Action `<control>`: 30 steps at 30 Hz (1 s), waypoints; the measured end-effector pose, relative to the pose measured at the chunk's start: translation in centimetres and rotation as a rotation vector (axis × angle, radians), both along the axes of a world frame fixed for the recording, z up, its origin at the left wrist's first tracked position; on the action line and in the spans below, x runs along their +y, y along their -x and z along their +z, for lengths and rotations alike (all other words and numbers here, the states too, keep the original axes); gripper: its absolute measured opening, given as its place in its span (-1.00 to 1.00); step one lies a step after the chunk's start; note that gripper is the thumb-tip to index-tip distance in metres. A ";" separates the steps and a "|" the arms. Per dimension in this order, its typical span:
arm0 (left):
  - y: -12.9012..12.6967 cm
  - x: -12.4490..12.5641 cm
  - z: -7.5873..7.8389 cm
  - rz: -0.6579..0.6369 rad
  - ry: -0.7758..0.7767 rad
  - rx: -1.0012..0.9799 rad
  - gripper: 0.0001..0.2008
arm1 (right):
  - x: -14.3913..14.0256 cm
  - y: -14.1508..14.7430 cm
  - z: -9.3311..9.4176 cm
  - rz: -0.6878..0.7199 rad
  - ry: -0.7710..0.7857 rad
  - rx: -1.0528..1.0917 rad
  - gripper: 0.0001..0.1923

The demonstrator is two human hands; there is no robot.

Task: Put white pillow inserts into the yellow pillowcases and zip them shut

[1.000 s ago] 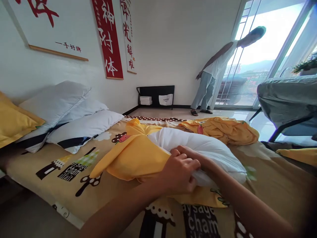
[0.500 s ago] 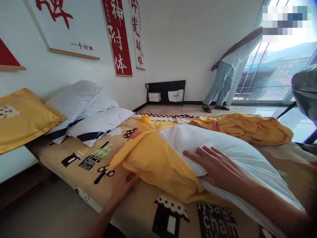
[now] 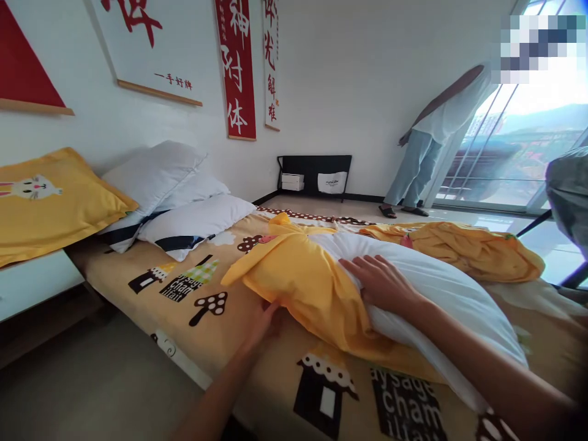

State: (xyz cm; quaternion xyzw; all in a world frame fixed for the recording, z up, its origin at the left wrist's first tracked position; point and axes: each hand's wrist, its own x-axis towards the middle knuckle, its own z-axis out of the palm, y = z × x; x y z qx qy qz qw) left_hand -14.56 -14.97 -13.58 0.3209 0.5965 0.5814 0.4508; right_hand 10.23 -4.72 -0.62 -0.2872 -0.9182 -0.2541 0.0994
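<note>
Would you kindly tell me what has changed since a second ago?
The left hand has moved away from the right hand, leftward to the near edge of the yellow pillowcase; the right hand now lies flatter on the white pillow. The pillow remains partly inside the pillowcase.

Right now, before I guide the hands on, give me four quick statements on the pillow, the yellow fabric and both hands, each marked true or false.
1. The right hand rests on a white pillow. True.
2. That pillow is partly covered by a yellow pillowcase. True.
3. The left hand lies on top of the white pillow. False: the left hand is at the pillowcase's near edge.
4. The crumpled yellow cloth lies on the floor. False: the cloth is on the bed.
</note>
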 end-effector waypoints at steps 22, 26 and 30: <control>-7.7 0.5 3.4 -0.345 -0.268 0.473 -0.72 | -0.2 5.5 -1.6 -0.241 0.244 0.153 -0.58; -3.6 0.2 3.0 -0.003 -0.291 0.229 -0.64 | 0.2 4.1 -1.5 -0.278 0.253 0.171 -0.64; -1.6 -0.4 2.5 0.290 -0.292 0.140 -0.50 | 0.8 2.5 0.4 -0.212 0.301 0.173 -0.67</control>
